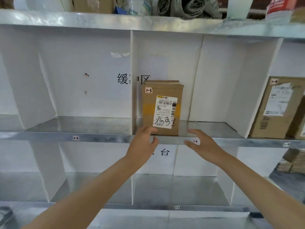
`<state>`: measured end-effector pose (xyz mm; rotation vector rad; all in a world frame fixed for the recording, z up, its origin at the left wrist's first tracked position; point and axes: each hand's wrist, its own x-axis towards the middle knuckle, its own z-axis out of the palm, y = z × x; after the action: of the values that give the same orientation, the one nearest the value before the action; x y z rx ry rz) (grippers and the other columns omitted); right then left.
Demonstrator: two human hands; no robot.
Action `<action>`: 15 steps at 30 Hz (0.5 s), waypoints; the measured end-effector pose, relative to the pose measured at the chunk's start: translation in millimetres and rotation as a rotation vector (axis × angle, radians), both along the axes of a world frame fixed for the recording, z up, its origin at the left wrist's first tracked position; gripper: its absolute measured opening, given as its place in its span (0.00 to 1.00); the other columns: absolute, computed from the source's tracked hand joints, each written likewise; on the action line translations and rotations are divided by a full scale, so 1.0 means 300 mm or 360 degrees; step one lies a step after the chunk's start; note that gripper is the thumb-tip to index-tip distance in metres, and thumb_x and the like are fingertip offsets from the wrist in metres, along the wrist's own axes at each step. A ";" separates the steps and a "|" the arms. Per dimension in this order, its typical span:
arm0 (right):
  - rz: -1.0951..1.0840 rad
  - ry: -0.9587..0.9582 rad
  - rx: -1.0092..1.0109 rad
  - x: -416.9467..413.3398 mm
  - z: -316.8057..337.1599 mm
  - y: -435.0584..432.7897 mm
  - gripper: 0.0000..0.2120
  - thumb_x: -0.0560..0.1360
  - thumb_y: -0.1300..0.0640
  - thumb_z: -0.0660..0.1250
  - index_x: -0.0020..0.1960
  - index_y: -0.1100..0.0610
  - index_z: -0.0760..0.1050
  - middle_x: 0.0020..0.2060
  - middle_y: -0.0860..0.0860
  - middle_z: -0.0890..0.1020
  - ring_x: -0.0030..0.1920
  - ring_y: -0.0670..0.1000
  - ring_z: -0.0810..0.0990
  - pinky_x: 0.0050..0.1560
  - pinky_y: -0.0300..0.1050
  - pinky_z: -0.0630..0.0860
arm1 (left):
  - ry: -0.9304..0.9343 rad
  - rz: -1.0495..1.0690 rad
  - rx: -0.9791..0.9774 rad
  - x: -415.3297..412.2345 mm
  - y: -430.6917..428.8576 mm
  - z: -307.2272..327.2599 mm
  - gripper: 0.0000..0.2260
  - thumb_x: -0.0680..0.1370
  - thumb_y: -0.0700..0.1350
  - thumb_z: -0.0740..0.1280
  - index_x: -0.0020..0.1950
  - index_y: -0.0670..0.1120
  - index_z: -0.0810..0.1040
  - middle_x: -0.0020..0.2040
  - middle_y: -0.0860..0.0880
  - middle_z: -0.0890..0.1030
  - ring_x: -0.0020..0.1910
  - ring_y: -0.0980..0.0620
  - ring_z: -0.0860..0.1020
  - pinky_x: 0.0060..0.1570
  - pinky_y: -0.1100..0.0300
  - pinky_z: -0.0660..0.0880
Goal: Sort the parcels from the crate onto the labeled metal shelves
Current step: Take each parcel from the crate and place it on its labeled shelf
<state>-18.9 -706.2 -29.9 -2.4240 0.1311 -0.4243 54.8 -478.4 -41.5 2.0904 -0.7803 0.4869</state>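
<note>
The brown cardboard parcel (162, 108) tagged 1-3 stands upright in the bay of the galvanised metal shelf (99, 137) whose small white edge sticker (195, 141) also reads 1-3, so this placement is judged complete. Neither hand grasps it: the left hand (142, 142) lies slack-fingered at its lower left corner, contact uncertain, and the right hand (203, 144) is spread just beside it. A second brown carton (277, 109) occupies the next bay to the right; the crate is out of view, so the remainder cannot be assessed.
</note>
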 end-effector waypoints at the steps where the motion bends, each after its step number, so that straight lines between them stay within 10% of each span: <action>1: -0.0006 -0.0013 -0.0075 -0.031 0.015 -0.012 0.25 0.79 0.46 0.64 0.74 0.49 0.64 0.72 0.44 0.68 0.70 0.46 0.67 0.61 0.35 0.61 | -0.0059 -0.0072 0.0094 -0.015 -0.031 0.019 0.11 0.79 0.43 0.64 0.61 0.46 0.75 0.61 0.51 0.74 0.60 0.55 0.73 0.56 0.70 0.71; 4: -0.0054 -0.0070 -0.0406 -0.142 0.054 -0.072 0.26 0.80 0.44 0.63 0.75 0.49 0.63 0.72 0.45 0.67 0.70 0.47 0.68 0.64 0.38 0.64 | -0.0195 -0.0195 0.0351 -0.085 -0.164 0.065 0.15 0.79 0.48 0.64 0.64 0.45 0.72 0.62 0.50 0.74 0.62 0.52 0.71 0.60 0.55 0.71; 15: -0.0655 0.0169 -0.0696 -0.764 0.104 -0.538 0.31 0.79 0.43 0.63 0.78 0.50 0.57 0.74 0.47 0.65 0.74 0.51 0.65 0.72 0.50 0.65 | -0.0420 -0.0674 0.0628 -0.533 -0.853 0.161 0.20 0.79 0.52 0.63 0.68 0.45 0.68 0.65 0.49 0.72 0.63 0.49 0.71 0.62 0.55 0.69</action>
<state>-248.2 -867.4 1.3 -2.8530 0.6522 -0.5513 -105.0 -734.2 6.8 2.1465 -1.5378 0.3993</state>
